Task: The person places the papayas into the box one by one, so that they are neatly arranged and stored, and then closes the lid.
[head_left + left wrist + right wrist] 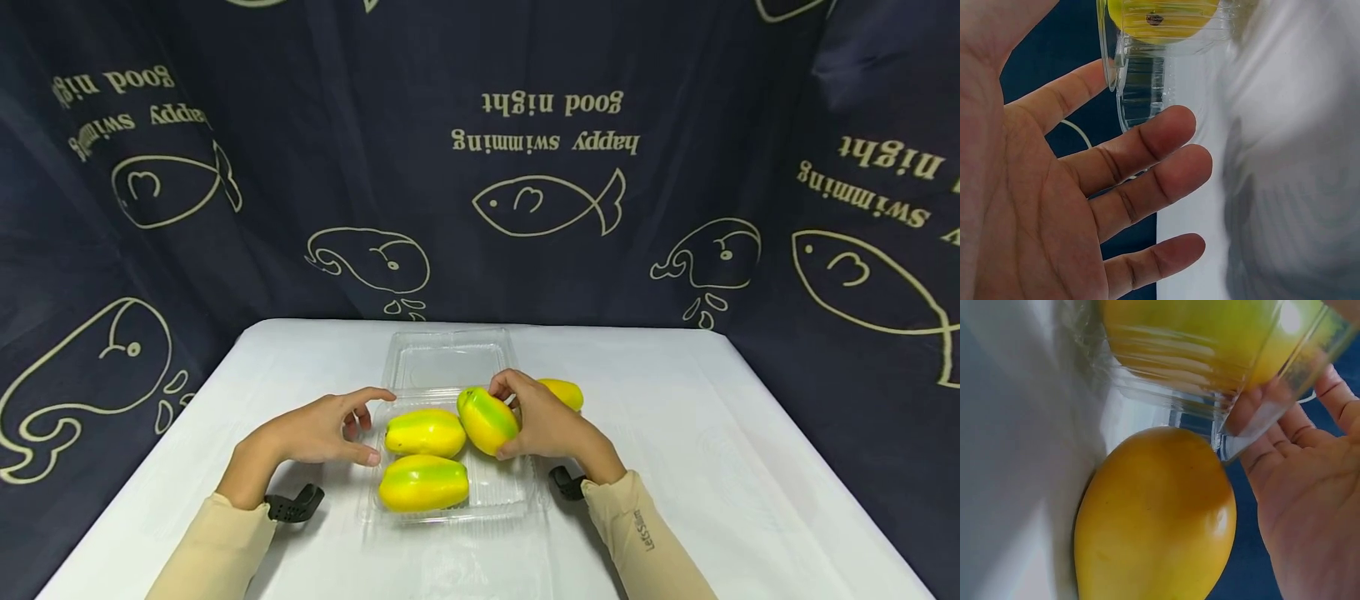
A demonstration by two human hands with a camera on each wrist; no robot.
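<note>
Held fruit [484, 421] is partly hidden by the right hand [551, 423].

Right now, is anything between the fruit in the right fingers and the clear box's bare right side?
Nothing visible blocks the held fruit: the lid of the box is open, and the rear fruit and front fruit lie left, the rear one close beside it.

Navy fish-print cloth [525, 279] behind white table [675, 433]
</note>
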